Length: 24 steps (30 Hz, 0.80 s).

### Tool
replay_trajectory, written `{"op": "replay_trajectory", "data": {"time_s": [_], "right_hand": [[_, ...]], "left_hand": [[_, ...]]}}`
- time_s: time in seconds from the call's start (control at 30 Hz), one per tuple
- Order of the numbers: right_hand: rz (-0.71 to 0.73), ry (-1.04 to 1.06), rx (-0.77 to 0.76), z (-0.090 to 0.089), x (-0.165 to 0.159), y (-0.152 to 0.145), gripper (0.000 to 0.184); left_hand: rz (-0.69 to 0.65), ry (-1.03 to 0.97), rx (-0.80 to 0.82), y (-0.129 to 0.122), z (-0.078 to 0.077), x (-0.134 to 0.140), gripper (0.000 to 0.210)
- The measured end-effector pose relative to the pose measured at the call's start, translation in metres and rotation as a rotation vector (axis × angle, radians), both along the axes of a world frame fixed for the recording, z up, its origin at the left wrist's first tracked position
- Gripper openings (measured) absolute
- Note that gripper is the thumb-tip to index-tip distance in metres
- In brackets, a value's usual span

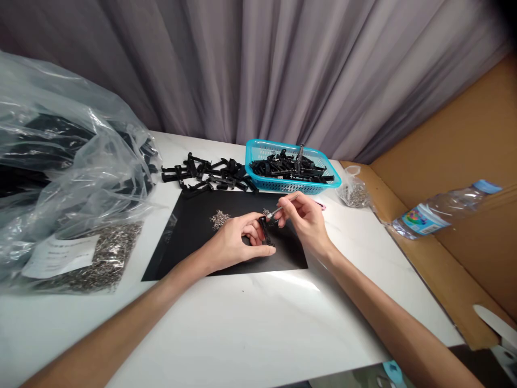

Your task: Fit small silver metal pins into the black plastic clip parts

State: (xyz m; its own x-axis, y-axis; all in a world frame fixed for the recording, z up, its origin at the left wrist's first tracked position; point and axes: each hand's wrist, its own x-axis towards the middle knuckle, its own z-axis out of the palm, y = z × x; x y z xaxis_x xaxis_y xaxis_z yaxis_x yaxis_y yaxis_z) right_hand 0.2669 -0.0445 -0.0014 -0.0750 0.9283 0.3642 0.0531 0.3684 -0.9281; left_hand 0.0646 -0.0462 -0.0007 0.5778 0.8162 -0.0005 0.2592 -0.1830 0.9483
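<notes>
Between the thumb and fingers of my left hand (236, 241) is a small black plastic part (265, 231), held tilted above the black mat (181, 237). My right hand (302, 218) pinches thin metal tweezers (278, 209), whose tip meets the upper end of the part. Whether the tip grips a tiny piece is too small to tell. Left of the part, a little pile of small metal pieces (219, 219) lies on the mat. A second pile (266, 213) shows partly behind my fingers.
Behind the mat lie loose black parts (210, 172) and a blue basket (252, 180) of similar ones. Plastic bags (92, 161) crowd the left, one with metal pieces (117, 253). At right are a small bag (355, 194), cardboard (456, 124) and a plastic bottle (452, 207).
</notes>
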Motion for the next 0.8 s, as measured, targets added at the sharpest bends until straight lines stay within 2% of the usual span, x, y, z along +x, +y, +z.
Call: {"op": "replay_trajectory", "data": {"time_s": [0.43,0.8], "right_hand": [[0.013,0.021,-0.021,0.0011,-0.0021,-0.0004,0.038],[0.051,0.033,-0.016,-0.0069,-0.0028,0.0025,0.035]], "left_hand": [[-0.008,0.032,0.015,0.0018,-0.0026,-0.0008,0.044],[0.003,0.049,0.010,0.0017,-0.0014,0.0003,0.040]]}}
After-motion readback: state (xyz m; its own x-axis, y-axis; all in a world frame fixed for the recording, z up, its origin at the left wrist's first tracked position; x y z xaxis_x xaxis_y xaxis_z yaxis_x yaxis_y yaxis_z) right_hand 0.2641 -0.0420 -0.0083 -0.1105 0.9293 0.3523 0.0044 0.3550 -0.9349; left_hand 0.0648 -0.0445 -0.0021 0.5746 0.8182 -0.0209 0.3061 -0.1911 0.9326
